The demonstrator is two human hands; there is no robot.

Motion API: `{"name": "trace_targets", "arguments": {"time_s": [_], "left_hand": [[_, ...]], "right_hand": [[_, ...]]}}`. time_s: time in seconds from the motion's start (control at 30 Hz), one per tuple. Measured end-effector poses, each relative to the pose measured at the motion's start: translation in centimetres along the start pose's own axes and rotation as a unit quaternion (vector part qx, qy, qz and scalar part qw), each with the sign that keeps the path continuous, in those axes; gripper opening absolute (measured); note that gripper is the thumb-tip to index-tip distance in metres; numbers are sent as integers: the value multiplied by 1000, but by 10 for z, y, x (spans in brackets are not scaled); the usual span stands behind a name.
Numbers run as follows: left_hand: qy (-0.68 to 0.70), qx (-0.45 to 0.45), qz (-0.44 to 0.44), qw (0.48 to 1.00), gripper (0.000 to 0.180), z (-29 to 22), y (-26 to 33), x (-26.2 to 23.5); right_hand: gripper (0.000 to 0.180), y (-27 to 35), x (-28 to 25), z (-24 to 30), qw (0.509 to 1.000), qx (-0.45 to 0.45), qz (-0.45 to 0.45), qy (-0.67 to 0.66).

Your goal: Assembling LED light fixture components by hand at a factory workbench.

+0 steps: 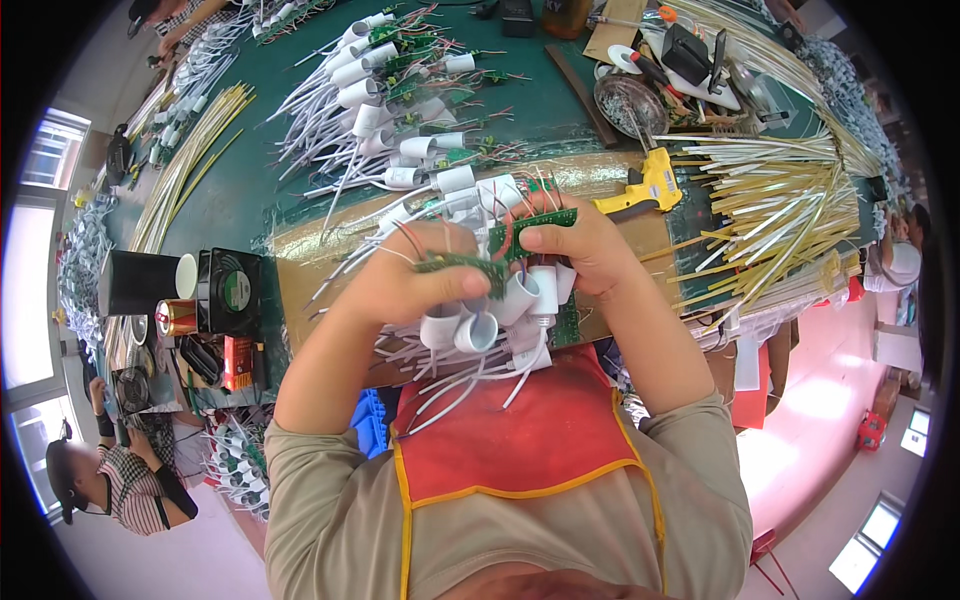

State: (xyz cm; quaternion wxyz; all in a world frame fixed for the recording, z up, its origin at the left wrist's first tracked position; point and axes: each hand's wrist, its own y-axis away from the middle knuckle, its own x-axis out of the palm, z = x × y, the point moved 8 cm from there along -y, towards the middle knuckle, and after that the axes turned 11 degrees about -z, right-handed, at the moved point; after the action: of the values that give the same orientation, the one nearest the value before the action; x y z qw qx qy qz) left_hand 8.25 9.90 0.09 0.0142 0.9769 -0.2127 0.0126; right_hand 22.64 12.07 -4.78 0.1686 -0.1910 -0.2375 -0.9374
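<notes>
We gather wired boards into 1 bunch above the desk (250, 170).
Left hand (405, 285) and right hand (570, 245) each pinch a green circuit board (535, 222) with white caps (480, 325); many loose assemblies (390, 90) lie unsorted beyond.

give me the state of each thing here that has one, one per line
left hand: closed on a bundle of wired white sockets
right hand: closed, pinching a green circuit board
yellow glue gun: lying on the table, untouched
black fan: standing upright; spinning or not, cannot tell
black cup: tipped on its side
</notes>
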Motion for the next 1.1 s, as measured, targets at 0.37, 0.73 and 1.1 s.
{"name": "trace_targets", "arguments": {"time_s": [0.37, 0.73, 1.1], "left_hand": [[-49, 64, -184, 980, 18, -13, 8, -15], [20, 124, -54, 991, 22, -30, 15, -2], [7, 72, -134, 988, 20, -16, 16, -13]], "right_hand": [[51, 54, 22, 64, 853, -386, -156, 313], [21, 38, 61, 20, 972, -191, 44, 128], [16, 27, 63, 18, 991, -106, 14, 86]]}}
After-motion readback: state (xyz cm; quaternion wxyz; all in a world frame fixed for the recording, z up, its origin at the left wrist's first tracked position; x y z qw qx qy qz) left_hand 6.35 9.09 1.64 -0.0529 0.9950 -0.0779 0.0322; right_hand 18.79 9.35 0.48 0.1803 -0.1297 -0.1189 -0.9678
